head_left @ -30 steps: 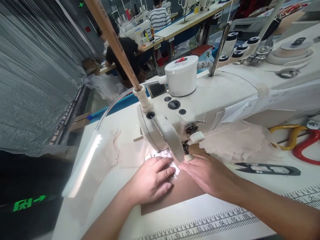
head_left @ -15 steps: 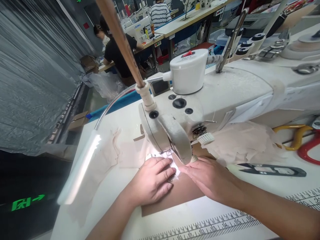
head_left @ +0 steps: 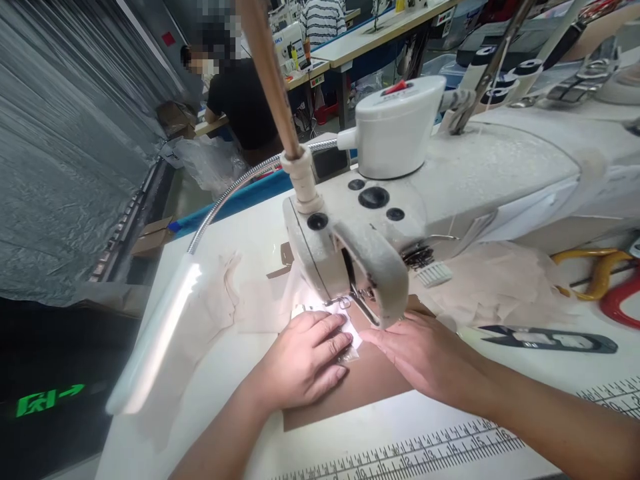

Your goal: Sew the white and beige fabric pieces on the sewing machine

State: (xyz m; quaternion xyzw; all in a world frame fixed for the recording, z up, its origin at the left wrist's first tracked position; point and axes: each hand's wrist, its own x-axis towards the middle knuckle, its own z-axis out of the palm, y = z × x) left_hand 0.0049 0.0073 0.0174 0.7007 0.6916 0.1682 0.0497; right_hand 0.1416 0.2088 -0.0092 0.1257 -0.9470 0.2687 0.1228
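Note:
My left hand (head_left: 307,360) lies flat with fingers stretched over a small white piece of material (head_left: 354,339), left of the sewing machine's needle area. Under both hands is a brown sheet (head_left: 373,390), its kind unclear. My right hand (head_left: 430,357) rests on the sheet's right part, thumb side toward the white piece; some fingertips are hidden behind the machine head. The white sewing machine (head_left: 305,247) stands over the work, its presser foot mostly out of sight. A lit lamp (head_left: 160,340) on a bendy metal neck shines from the left.
Right of the machine lie pale fabric scraps (head_left: 505,280), thread snips (head_left: 550,340), and scissors with yellow (head_left: 595,273) and red (head_left: 617,300) handles. A printed ruler (head_left: 430,453) runs along the table's front. Thin pale fabric (head_left: 210,320) spreads at left. A person (head_left: 245,100) sits beyond.
The camera view has shifted slightly, so the machine head appears a little farther right. Both hands stay in nearly the same place on the sheet.

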